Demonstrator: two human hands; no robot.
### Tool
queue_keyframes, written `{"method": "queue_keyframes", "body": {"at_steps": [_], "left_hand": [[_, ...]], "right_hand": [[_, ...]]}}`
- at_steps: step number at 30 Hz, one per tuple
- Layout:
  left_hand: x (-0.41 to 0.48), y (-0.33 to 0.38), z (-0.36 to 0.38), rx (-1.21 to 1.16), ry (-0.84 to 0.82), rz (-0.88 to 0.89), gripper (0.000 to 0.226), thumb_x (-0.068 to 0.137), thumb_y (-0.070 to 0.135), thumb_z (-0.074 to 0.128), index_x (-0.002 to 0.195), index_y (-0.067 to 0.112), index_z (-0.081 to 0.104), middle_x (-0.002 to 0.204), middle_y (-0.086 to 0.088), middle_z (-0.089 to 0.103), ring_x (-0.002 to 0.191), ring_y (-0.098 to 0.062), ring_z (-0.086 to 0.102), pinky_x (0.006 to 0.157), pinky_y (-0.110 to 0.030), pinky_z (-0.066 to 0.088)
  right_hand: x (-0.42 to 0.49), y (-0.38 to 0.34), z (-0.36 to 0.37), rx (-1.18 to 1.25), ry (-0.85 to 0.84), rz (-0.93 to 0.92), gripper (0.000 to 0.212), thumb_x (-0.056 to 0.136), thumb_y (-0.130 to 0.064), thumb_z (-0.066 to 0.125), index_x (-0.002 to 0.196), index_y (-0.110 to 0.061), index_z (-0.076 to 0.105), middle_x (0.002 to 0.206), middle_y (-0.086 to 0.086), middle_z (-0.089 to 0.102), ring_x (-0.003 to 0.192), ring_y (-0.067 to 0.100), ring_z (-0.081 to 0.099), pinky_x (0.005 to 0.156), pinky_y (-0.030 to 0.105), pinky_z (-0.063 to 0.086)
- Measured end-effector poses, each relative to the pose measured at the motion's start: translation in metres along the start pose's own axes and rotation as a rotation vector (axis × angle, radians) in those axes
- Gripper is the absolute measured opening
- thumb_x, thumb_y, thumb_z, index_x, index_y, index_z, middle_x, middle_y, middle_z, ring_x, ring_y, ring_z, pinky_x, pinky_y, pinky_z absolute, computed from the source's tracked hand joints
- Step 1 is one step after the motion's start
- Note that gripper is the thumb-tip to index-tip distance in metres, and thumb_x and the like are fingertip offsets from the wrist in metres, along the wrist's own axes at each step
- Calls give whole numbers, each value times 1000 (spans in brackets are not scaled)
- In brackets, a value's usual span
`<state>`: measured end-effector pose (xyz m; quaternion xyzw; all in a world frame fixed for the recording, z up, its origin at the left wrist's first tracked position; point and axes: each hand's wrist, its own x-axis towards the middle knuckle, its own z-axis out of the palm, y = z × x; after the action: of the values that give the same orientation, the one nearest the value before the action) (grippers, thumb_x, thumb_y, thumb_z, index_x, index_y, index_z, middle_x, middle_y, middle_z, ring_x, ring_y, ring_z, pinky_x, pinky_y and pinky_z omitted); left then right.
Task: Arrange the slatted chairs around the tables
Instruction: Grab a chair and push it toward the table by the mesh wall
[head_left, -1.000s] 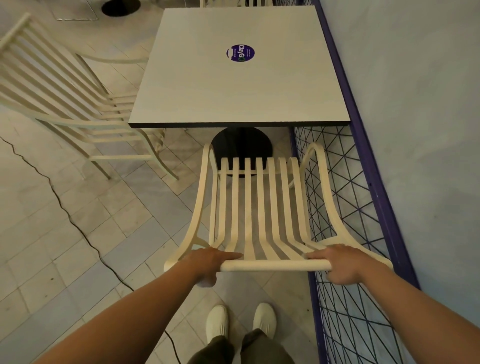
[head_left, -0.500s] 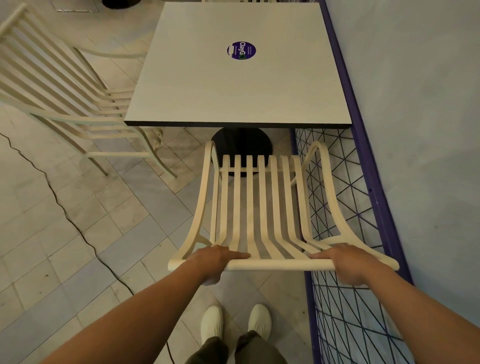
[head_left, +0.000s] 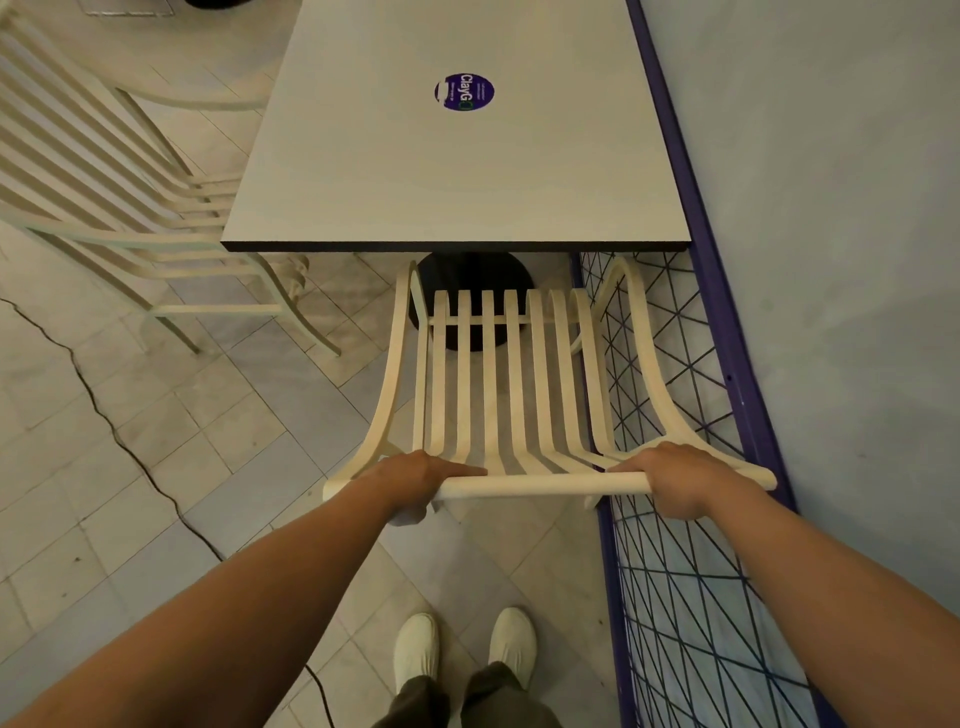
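Cream slats and frame are seen on the near chair (head_left: 498, 395); the same cream on the second chair (head_left: 119, 208) at left. Table top (head_left: 457, 171) pale grey, dark-edged, marked by a round purple sticker (head_left: 464, 92) with white lettering. Base (head_left: 472, 291) black. Floor tiles (head_left: 156, 467) laid in grey and beige diagonals. Fence (head_left: 691, 597) purple-framed, dark crisscross mesh. Shoes (head_left: 415, 649) white.

a round purple sticker (head_left: 464, 92) on the table top (head_left: 457, 171) reads "clayg" in white letters; its smaller print is too small to read.
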<state>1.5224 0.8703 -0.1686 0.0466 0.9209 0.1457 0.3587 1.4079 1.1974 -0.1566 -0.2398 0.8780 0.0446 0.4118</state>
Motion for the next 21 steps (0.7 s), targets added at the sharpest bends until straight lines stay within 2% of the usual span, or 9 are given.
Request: {"method": "queue_keyframes", "body": {"at_steps": [6,21], "left_hand": [[6,-1,-6,-2,1,-20,85,88,5,72,149,50,33,137,1,57,121,-26,58,106,-45,47],[5,4,-5,-39,3,-23,81,90,4,70,149,47,36,139,0,55,122,-26,55,108,-43,43]], "right_hand": [[7,2,-7,-24,2,-1,77,81,-4,60,138,-52,45,110,-6,59,94,16,57,86,35,52],[1,3,-7,-18,13,5,75,82,-2,58,137,-51,47,112,-6,60,93,16,58,84,35,53]]}}
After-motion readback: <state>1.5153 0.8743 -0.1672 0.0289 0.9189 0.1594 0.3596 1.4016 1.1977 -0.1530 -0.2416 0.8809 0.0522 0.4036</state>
